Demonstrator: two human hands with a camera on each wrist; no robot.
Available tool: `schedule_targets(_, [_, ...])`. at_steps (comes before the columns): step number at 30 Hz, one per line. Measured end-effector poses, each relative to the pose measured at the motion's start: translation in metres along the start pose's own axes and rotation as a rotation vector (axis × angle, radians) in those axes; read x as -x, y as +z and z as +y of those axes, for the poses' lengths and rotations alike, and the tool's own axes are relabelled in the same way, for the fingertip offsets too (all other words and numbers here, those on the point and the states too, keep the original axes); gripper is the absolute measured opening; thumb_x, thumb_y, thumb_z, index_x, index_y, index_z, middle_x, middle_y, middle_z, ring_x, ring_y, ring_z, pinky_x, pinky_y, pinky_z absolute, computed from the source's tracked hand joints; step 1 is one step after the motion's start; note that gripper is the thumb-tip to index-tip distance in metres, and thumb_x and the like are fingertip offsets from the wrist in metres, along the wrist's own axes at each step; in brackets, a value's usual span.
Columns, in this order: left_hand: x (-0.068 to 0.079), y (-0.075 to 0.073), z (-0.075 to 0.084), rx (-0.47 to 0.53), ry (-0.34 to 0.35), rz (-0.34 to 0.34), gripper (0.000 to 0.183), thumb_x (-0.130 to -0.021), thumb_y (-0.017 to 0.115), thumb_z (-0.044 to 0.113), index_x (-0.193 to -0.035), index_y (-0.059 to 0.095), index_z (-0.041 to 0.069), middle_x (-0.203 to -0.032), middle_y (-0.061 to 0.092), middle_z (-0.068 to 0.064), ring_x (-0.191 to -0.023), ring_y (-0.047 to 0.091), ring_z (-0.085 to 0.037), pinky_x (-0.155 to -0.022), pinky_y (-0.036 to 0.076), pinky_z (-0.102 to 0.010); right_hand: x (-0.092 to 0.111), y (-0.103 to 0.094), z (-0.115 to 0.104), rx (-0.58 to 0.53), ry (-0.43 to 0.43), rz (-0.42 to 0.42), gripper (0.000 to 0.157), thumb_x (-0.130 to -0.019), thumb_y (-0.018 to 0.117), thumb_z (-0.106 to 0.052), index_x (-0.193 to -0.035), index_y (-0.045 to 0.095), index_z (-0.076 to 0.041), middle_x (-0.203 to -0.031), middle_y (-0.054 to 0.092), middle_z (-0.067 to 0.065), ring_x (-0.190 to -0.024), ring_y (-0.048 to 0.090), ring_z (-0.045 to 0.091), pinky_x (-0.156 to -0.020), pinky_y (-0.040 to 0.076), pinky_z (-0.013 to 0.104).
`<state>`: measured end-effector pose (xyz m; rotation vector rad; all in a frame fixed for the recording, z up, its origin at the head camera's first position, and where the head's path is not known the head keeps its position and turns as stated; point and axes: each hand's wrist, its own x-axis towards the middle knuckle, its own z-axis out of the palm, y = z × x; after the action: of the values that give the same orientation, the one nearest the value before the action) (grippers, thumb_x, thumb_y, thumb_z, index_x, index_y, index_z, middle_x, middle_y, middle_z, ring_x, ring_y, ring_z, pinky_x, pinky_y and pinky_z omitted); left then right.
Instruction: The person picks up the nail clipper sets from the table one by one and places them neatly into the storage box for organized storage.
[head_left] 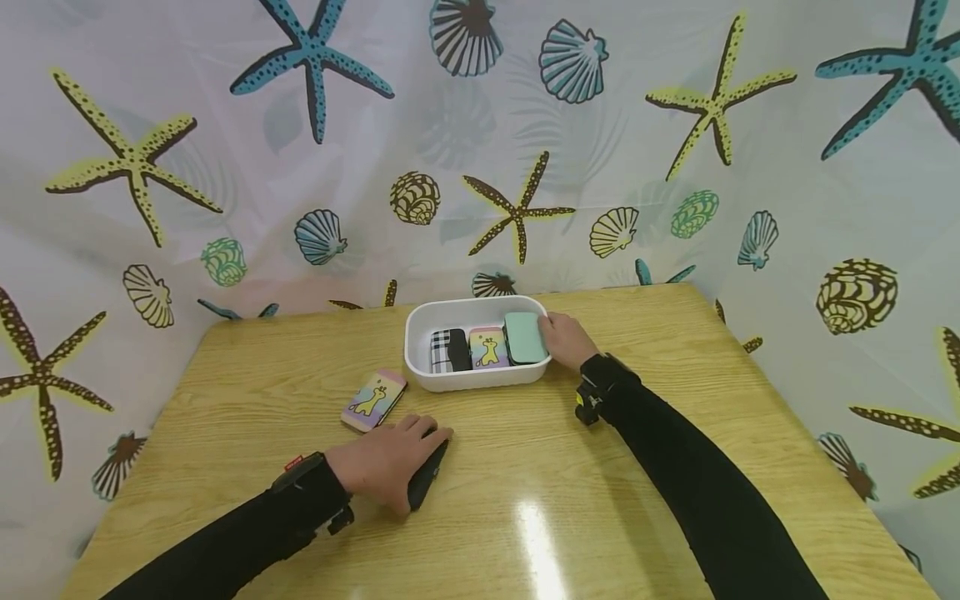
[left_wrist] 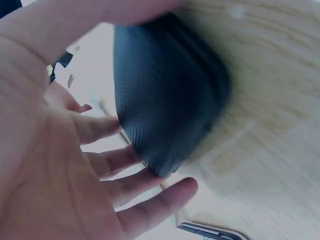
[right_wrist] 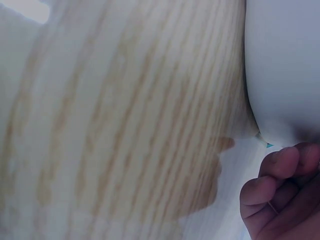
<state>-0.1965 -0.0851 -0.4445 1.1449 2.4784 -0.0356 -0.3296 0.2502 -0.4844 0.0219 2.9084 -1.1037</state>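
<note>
My left hand (head_left: 390, 458) grips a flat black case (head_left: 427, 477) by its sides, tilted up off the wooden table. In the left wrist view the black case (left_wrist: 165, 95) shows a fine woven texture, with the thumb on one edge and fingertips along the opposite one. At the far middle of the table is a white plastic bin (head_left: 480, 382), its right end held by my right hand (head_left: 567, 337). In the right wrist view, curled fingers (right_wrist: 280, 162) are at the bin's outer wall (right_wrist: 285, 65). Inside stand a plaid-and-black case (head_left: 450, 350), a giraffe-printed case (head_left: 489, 347) and a mint-green case (head_left: 527, 337).
A second giraffe-printed case (head_left: 375, 402) lies on the wooden table (head_left: 262, 375), just beyond the left hand and left of the bin. Around the table hangs a white curtain (head_left: 360, 183) printed with starfish and shells, close behind the far edge.
</note>
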Motion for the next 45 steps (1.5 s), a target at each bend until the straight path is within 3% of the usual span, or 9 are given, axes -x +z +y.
schedule_targets(6, [-0.006,-0.016,0.002,0.057,0.016,0.100,0.105,-0.069,0.083,0.049,-0.155,0.034,0.013,-0.146,0.044,-0.009,-0.125,0.047,-0.025,-0.095,0.047,-0.041,-0.002,-0.003,0.002,0.010,-0.003,-0.005,0.054,-0.109,0.025,-0.034,-0.134,0.057,0.001,-0.112,0.063,0.016,-0.097,0.057,0.026,-0.090,0.048,0.042])
schedule_targets(12, [-0.012,-0.051,0.009,0.063,0.045,0.238,0.103,-0.070,0.080,0.056,-0.155,0.036,0.019,-0.144,0.046,-0.006,-0.112,0.049,-0.018,-0.082,0.048,-0.032,-0.001,-0.006,0.003,0.009,0.005,-0.007,0.052,-0.109,0.026,-0.033,-0.133,0.058,0.001,-0.110,0.063,0.015,-0.095,0.056,0.026,-0.087,0.048,0.040])
schedule_targets(18, [-0.035,-0.089,0.008,0.061,0.004,0.338,0.106,-0.070,0.080,0.059,-0.157,0.035,0.018,-0.144,0.047,-0.007,-0.118,0.049,-0.021,-0.086,0.051,-0.035,0.001,-0.010,0.003,0.002,0.001,-0.003,0.052,-0.109,0.026,-0.033,-0.132,0.058,0.001,-0.112,0.064,0.016,-0.096,0.057,0.026,-0.089,0.048,0.041])
schedule_targets(23, [-0.061,-0.112,0.003,0.067,-0.020,0.379,0.106,-0.074,0.076,0.062,-0.158,0.032,0.014,-0.147,0.046,-0.011,-0.125,0.048,-0.027,-0.096,0.049,-0.040,0.002,-0.011,0.002,-0.009,-0.001,-0.008,0.053,-0.110,0.026,-0.034,-0.135,0.057,0.002,-0.120,0.064,0.018,-0.100,0.058,0.027,-0.094,0.048,0.043])
schedule_targets(29, [-0.093,-0.123,-0.010,0.071,-0.090,0.335,0.107,-0.077,0.072,0.066,-0.159,0.028,0.013,-0.150,0.044,-0.016,-0.133,0.047,-0.033,-0.102,0.045,-0.046,0.001,-0.009,-0.001,-0.024,0.012,-0.021,0.054,-0.109,0.026,-0.035,-0.139,0.054,0.000,-0.120,0.064,0.016,-0.100,0.058,0.026,-0.093,0.049,0.042])
schedule_targets(37, [-0.124,-0.120,-0.025,0.105,-0.205,0.261,0.107,-0.077,0.075,0.066,-0.159,0.027,0.016,-0.149,0.045,-0.014,-0.133,0.047,-0.033,-0.102,0.045,-0.049,0.004,-0.005,-0.005,-0.015,-0.001,-0.010,0.051,-0.110,0.027,-0.032,-0.132,0.059,0.001,-0.107,0.063,0.015,-0.093,0.057,0.026,-0.084,0.046,0.037])
schedule_targets(45, [-0.148,-0.110,-0.028,0.051,-0.180,0.166,0.102,-0.080,0.075,0.062,-0.158,0.032,0.012,-0.153,0.046,-0.012,-0.139,0.047,-0.031,-0.111,0.039,-0.047,0.004,-0.004,-0.002,-0.003,-0.004,0.005,0.052,-0.109,0.026,-0.032,-0.132,0.059,0.001,-0.115,0.066,0.017,-0.098,0.058,0.026,-0.093,0.048,0.042])
